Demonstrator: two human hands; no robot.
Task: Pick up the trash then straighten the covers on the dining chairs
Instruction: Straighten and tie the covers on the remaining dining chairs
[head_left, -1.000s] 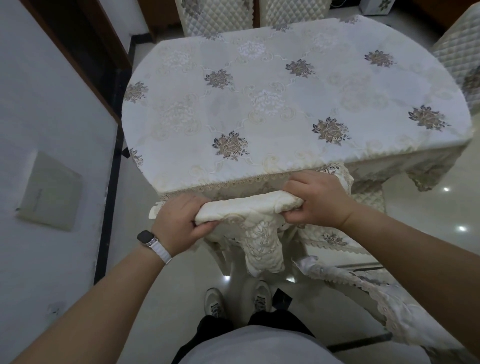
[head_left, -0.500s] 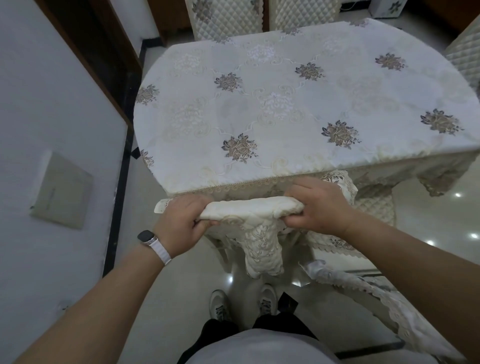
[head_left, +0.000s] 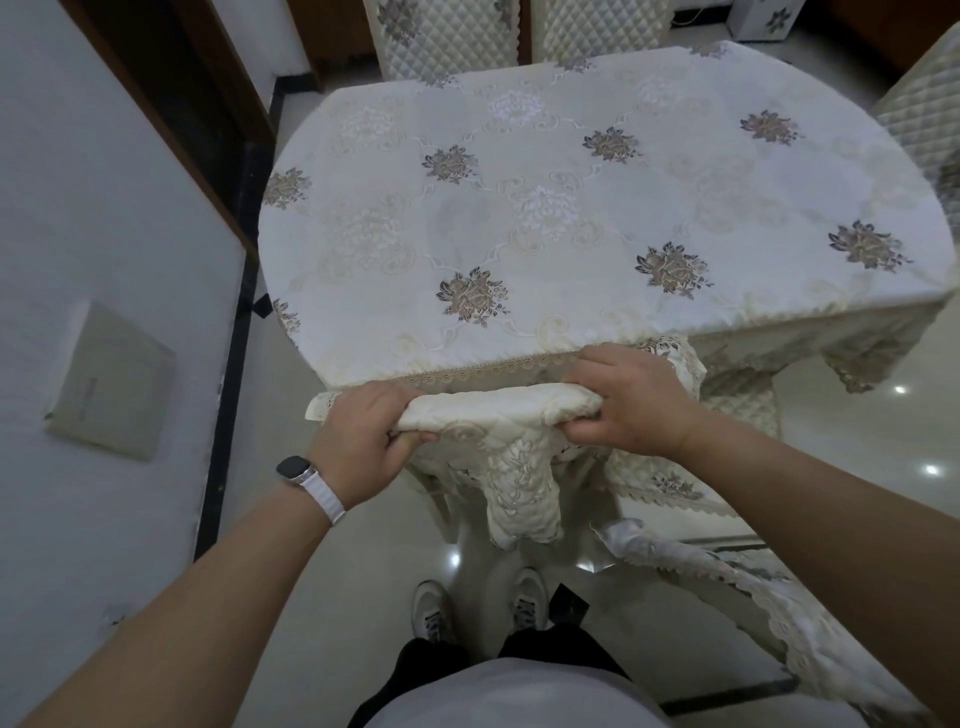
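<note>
Both fists clamp the chair cover (head_left: 498, 410) at six o'clock of the table (head_left: 571, 208): left hand (head_left: 363, 441) knuckles-up, right hand (head_left: 631, 400) curled over.

Tight gap at the near edge of a cloth-covered dining table, with open floor on the left.

The tablecloth (head_left: 545, 208) lies bare across the whole tabletop, so a hand could sweep over it freely. Its lace hem hangs just behind the chair cover (head_left: 498, 410), which both hands grip along the chair top, left hand (head_left: 363, 441) and right hand (head_left: 628, 400); little room shows between hem and cover. A white wall (head_left: 104, 260) closes the left side, with a strip of bare floor (head_left: 249, 467) between it and the table. A second lace-edged cover (head_left: 753, 587) blocks the lower right. Quilted chair backs (head_left: 441, 36) stand at the far edge.
</note>
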